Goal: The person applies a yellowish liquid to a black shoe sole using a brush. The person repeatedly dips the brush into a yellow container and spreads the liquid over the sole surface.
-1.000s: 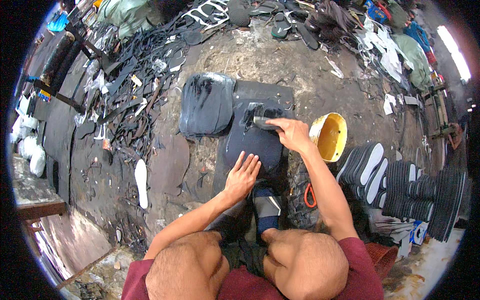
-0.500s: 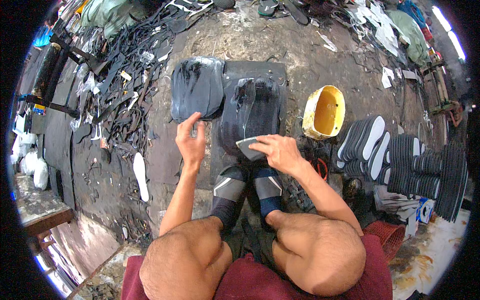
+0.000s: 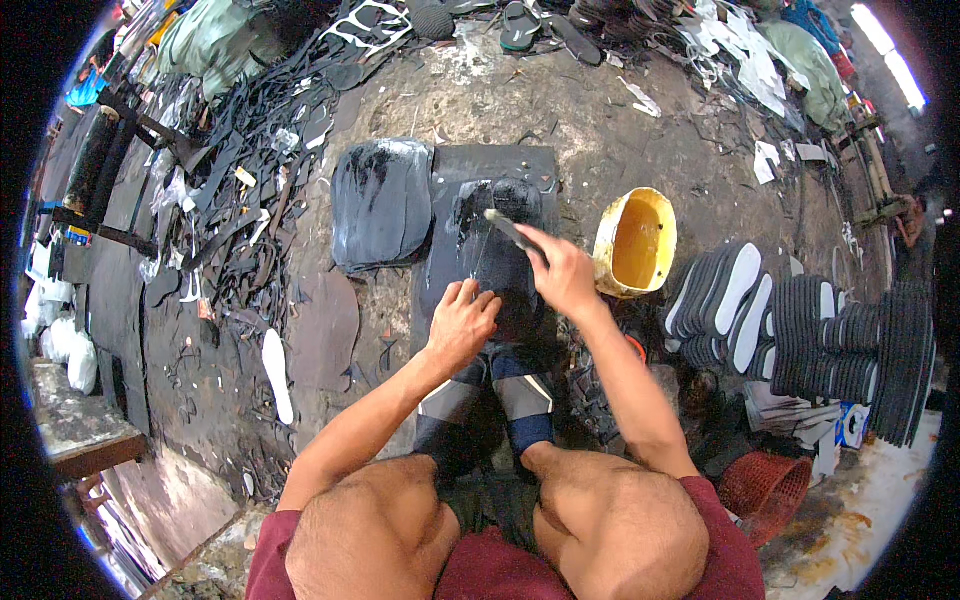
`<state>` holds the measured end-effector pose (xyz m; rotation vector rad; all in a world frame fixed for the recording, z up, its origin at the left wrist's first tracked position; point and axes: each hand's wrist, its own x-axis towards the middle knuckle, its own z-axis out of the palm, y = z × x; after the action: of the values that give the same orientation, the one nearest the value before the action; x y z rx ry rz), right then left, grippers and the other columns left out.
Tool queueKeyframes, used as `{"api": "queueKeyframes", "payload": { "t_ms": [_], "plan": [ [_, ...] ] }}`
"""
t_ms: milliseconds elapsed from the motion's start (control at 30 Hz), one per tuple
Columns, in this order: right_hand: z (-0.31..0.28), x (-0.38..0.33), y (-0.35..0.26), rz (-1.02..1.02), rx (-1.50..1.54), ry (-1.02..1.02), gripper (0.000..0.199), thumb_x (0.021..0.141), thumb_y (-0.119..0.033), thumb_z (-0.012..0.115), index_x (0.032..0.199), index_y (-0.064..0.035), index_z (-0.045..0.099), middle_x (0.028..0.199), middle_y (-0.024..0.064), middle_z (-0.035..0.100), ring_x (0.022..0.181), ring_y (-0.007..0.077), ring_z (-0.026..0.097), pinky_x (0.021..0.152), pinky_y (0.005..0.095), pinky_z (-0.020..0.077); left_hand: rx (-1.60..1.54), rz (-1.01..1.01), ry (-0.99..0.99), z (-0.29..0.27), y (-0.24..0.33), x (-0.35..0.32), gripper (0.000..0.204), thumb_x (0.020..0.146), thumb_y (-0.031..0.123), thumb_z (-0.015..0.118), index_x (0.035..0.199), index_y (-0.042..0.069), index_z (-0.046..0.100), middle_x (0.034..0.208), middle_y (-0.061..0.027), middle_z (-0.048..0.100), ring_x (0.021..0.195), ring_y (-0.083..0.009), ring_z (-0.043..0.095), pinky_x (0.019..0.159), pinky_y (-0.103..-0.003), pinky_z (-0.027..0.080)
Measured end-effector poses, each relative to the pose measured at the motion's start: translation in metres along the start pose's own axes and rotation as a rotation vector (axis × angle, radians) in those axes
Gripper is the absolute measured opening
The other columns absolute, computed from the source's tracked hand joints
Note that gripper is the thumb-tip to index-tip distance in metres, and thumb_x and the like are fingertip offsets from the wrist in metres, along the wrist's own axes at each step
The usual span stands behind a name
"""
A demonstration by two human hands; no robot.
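Note:
A black rounded sheet [image 3: 455, 245], streaked with a wet, shiny coating, lies in front of my feet on a larger dark board [image 3: 500, 160]. My right hand [image 3: 564, 275] grips a flat grey spreader [image 3: 517, 236], tilted edge-on over this sheet, with a pale dab at its tip. Over the sheet's near left part, my left hand [image 3: 464, 322] has its fingers curled and pressed together; whatever they pinch is too small to make out. Left of it rests a pile of similar black sheets [image 3: 380, 205], whitish and wet on top.
To the right stands a cut-open yellow container [image 3: 603, 250] with amber liquid. Beyond it are stacked shoe soles [image 3: 800, 330] and a red basket [image 3: 765, 495]. A white sole [image 3: 277, 375] and heaped black scraps [image 3: 265, 150] lie on the left.
My left hand has moved right, from beside the pile to the near part of the middle sheet, and its fingers have closed. The spreader has risen and turned edge-on in my right hand.

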<state>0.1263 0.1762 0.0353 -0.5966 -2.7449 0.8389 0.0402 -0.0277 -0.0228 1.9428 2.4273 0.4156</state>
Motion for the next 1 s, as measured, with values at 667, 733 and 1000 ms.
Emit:
{"api": "queueKeyframes", "payload": {
  "t_ms": [667, 733, 1000],
  "plan": [
    [-0.067, -0.034, 0.028, 0.218, 0.569, 0.330, 0.037, 0.096, -0.019, 0.072, 0.125, 0.0032, 0.064, 0.119, 0.0148, 0.071, 0.108, 0.0242, 0.066, 0.099, 0.0354, 0.0485, -0.191, 0.035, 0.041, -0.003, -0.022, 0.013, 0.023, 0.071, 0.027, 0.080, 0.088, 0.012, 0.070, 0.085, -0.0042, 0.072, 0.106, -0.0282, 0.058, 0.100, -0.046, 0.039],
    [-0.082, -0.015, 0.029, 0.088, 0.676, 0.440, 0.037, 0.095, -0.017, 0.073, 0.124, 0.0036, 0.064, 0.118, 0.0120, 0.071, 0.108, 0.0217, 0.065, 0.099, 0.0350, 0.0481, -0.088, 0.218, -0.060, -0.008, -0.028, 0.024, 0.020, 0.073, 0.026, 0.078, 0.087, 0.013, 0.071, 0.086, -0.0059, 0.071, 0.105, -0.0279, 0.058, 0.099, -0.047, 0.039],
    [-0.077, 0.010, 0.008, 0.221, 0.812, 0.699, 0.030, 0.095, -0.012, 0.073, 0.121, -0.0001, 0.067, 0.112, 0.0059, 0.073, 0.099, 0.0152, 0.066, 0.092, 0.0307, 0.0493, -0.081, -0.151, 0.782, -0.139, -0.150, 0.117, 0.014, 0.090, 0.015, 0.073, 0.104, 0.015, 0.069, 0.129, -0.0068, 0.068, 0.121, -0.0339, 0.055, 0.099, -0.049, 0.039]
  ]
}}
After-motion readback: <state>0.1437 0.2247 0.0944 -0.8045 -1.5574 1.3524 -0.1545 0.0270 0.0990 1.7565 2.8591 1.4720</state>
